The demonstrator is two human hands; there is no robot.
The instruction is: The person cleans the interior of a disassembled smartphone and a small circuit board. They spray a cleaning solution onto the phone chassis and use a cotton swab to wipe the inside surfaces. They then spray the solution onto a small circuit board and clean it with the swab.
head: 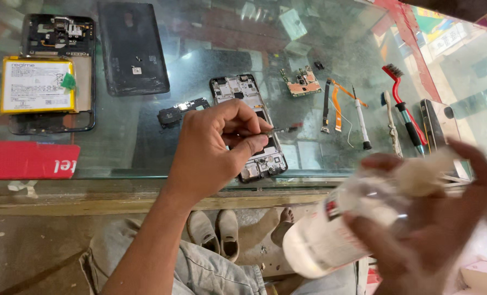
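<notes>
The glass tabletop (pixel 210 49) carries everything here, and near its front edge lies the stripped, silver-grey phone frame (pixel 242 94), its long axis running from about 11 o'clock down to 5 o'clock. The left hand (pixel 213 150) hovers over the frame's lower half, its grip pinching thin metal tweezers (pixel 280 129) whose tips point toward 3 o'clock, just past the frame's right edge. At 4 o'clock from that hand, well apart and off the tabletop, the right hand (pixel 445 218) wraps a blurred clear plastic bottle with a white label (pixel 331 229), its pale cap toward 2 o'clock, so the left hand is far nearer the frame
</notes>
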